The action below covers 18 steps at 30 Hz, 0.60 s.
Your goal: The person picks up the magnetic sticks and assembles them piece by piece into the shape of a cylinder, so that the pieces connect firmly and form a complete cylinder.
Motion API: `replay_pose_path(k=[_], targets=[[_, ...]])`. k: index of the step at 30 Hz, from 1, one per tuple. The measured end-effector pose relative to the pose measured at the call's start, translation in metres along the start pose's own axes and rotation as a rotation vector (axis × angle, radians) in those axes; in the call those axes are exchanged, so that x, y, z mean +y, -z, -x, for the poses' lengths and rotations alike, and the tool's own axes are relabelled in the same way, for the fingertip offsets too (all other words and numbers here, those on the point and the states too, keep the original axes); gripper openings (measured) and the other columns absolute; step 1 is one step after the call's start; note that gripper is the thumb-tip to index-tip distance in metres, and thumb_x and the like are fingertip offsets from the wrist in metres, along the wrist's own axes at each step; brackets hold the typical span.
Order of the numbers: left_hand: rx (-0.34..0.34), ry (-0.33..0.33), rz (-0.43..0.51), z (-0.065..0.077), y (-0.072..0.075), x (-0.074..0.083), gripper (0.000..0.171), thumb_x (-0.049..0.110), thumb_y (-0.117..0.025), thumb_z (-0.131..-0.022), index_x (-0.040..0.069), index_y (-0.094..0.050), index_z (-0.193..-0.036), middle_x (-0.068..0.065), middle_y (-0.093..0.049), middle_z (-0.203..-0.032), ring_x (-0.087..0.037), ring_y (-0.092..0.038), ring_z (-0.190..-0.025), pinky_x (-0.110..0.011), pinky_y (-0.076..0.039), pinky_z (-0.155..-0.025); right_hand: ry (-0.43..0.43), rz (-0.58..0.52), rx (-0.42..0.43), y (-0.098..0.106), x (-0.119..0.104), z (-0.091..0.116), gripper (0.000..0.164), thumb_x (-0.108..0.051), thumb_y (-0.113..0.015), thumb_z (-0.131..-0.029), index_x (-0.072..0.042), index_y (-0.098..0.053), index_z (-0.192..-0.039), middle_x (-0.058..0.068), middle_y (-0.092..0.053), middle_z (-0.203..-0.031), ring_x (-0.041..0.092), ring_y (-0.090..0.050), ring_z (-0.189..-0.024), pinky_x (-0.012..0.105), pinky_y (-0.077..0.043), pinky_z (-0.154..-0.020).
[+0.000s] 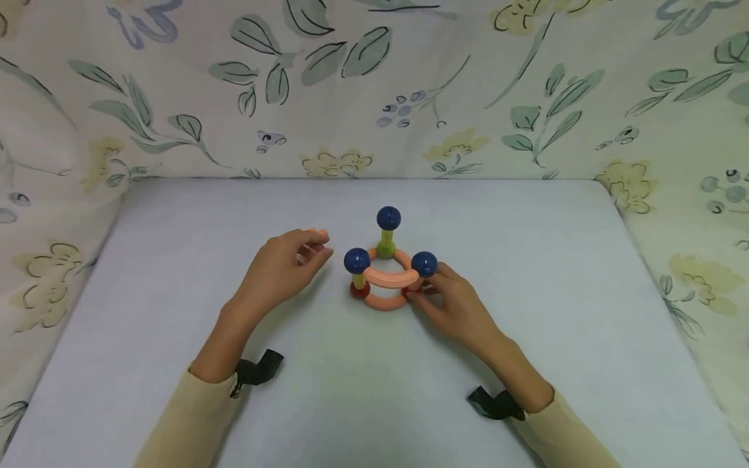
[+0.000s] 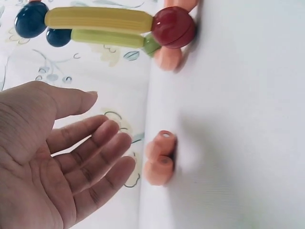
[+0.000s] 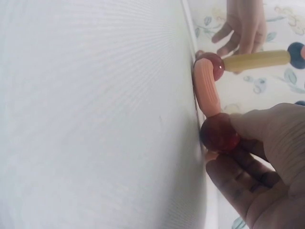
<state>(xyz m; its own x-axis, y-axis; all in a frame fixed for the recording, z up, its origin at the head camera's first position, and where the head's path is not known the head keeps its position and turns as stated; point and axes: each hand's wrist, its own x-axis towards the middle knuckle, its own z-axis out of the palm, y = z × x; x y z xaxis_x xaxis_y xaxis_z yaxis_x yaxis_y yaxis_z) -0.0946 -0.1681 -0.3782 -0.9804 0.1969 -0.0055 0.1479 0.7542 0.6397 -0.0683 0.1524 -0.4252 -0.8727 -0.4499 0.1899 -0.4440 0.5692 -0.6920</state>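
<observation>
A small toy frame of balls and rods stands on the white table: orange curved rods [image 1: 383, 303] join red and green balls [image 1: 385, 249] at its base. Yellow uprights [image 2: 100, 19] rise to blue balls [image 1: 389, 218], and an orange curved rod [image 1: 391, 279] bridges the front two blue balls. My right hand [image 1: 459, 305] pinches the right red ball [image 3: 220, 132] between thumb and fingers. To the left of the frame, my left hand [image 1: 287, 266] hovers with relaxed fingers, holding nothing. Loose orange rods [image 2: 159, 162] lie just beyond it, partly hidden by its fingers in the head view.
Floral cloth [image 1: 351, 97] hangs behind the white tabletop [image 1: 351, 390] and shows along both sides. Dark straps [image 1: 260, 368] sit at both wrists, by the beige sleeves [image 1: 187, 422].
</observation>
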Motion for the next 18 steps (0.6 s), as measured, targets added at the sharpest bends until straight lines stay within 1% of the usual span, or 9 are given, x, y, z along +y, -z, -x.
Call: replay_pose_path(k=[3,7,10,13,15,18], targets=[[-0.010,0.026,0.002,-0.006,0.006,0.002,0.039,0.033,-0.067,-0.105,0.008,-0.071,-0.136,-0.010,-0.077,-0.118,-0.027,-0.074,-0.103,-0.046,-0.060,-0.084,-0.002,-0.002,0.001,0.000,0.000,0.001,0.023,-0.008,-0.079,-0.095,-0.008,-0.073,-0.117,0.006,-0.068,-0.117,0.018,-0.071,-0.109,0.031,-0.065,-0.088],[-0.014,0.068,-0.001,-0.013,0.010,0.004,0.044,0.035,-0.064,-0.106,0.007,-0.067,-0.140,-0.013,-0.074,-0.125,-0.032,-0.071,-0.113,-0.050,-0.059,-0.087,-0.011,-0.005,-0.005,0.000,0.001,0.004,0.025,-0.008,-0.079,-0.095,-0.007,-0.072,-0.119,0.006,-0.068,-0.117,0.018,-0.071,-0.109,0.031,-0.064,-0.089],[-0.021,0.118,-0.003,-0.015,0.014,0.000,0.048,0.038,-0.061,-0.106,0.007,-0.065,-0.143,-0.015,-0.069,-0.135,-0.034,-0.069,-0.121,-0.053,-0.057,-0.092,-0.005,-0.020,0.002,-0.003,0.001,0.005,0.022,-0.008,-0.079,-0.095,-0.008,-0.073,-0.117,0.006,-0.067,-0.117,0.018,-0.071,-0.109,0.030,-0.064,-0.089],[-0.040,0.185,-0.001,-0.013,0.016,-0.008,0.052,0.043,-0.058,-0.107,0.008,-0.062,-0.146,-0.016,-0.066,-0.141,-0.036,-0.067,-0.124,-0.055,-0.056,-0.094,0.007,-0.020,0.007,-0.005,0.002,0.004,0.023,-0.008,-0.079,-0.095,-0.008,-0.073,-0.117,0.006,-0.067,-0.116,0.018,-0.072,-0.108,0.030,-0.064,-0.088],[-0.051,0.218,-0.007,-0.012,0.015,-0.013,0.054,0.045,-0.056,-0.108,0.007,-0.061,-0.146,-0.019,-0.066,-0.140,-0.037,-0.066,-0.124,-0.055,-0.055,-0.095,0.007,-0.016,0.006,-0.004,0.002,0.003,0.022,-0.008,-0.079,-0.095,-0.008,-0.073,-0.116,0.005,-0.067,-0.116,0.017,-0.071,-0.107,0.029,-0.064,-0.088],[-0.053,0.240,-0.032,-0.015,0.010,-0.019,0.056,0.047,-0.055,-0.108,0.005,-0.062,-0.144,-0.021,-0.070,-0.132,-0.038,-0.068,-0.120,-0.055,-0.056,-0.096,0.010,-0.006,0.007,-0.001,0.001,0.003,0.022,-0.008,-0.079,-0.095,-0.008,-0.073,-0.116,0.005,-0.067,-0.115,0.016,-0.071,-0.106,0.030,-0.065,-0.088]])
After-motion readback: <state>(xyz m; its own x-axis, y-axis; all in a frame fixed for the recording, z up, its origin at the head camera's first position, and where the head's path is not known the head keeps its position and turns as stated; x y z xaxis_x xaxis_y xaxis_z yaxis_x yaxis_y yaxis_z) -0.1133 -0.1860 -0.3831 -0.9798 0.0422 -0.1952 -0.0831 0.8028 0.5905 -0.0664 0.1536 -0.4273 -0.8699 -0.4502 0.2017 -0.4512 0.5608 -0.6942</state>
